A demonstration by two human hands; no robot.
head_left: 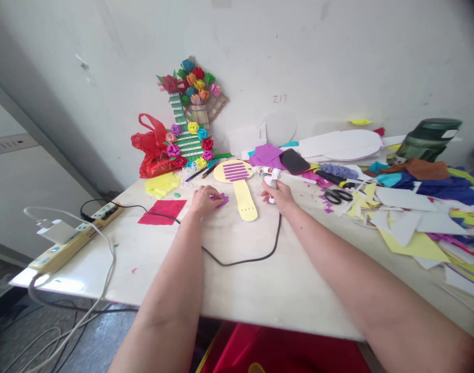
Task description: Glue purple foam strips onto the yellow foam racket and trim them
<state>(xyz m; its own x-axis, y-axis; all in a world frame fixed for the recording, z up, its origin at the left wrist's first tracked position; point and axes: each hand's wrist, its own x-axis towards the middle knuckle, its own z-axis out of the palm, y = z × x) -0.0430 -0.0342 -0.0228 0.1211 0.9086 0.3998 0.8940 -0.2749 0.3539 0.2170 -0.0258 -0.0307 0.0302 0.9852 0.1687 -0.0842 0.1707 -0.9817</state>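
Note:
My right hand (281, 196) is wrapped round a white glue gun (273, 181), its nozzle pointing left over the top of a yellow paddle-shaped cutout (243, 199). Several purple strips (237, 171) lie in parallel rows across the cutout's oval part, and small holes mark the foot of its stem. Left of the stem, my left hand (206, 200) is closed with its fingertips at a small pile of loose purple strips (221, 200); the fingertips are partly hidden.
A black cord (237, 263) loops across the table to a power strip (77, 230). Red paper (162, 212) lies left, a paper-flower decoration (190, 142) stands behind. Scissors (338, 196), a phone (295, 161), paper scraps (411, 246) and a dark green bottle (427, 140) are right.

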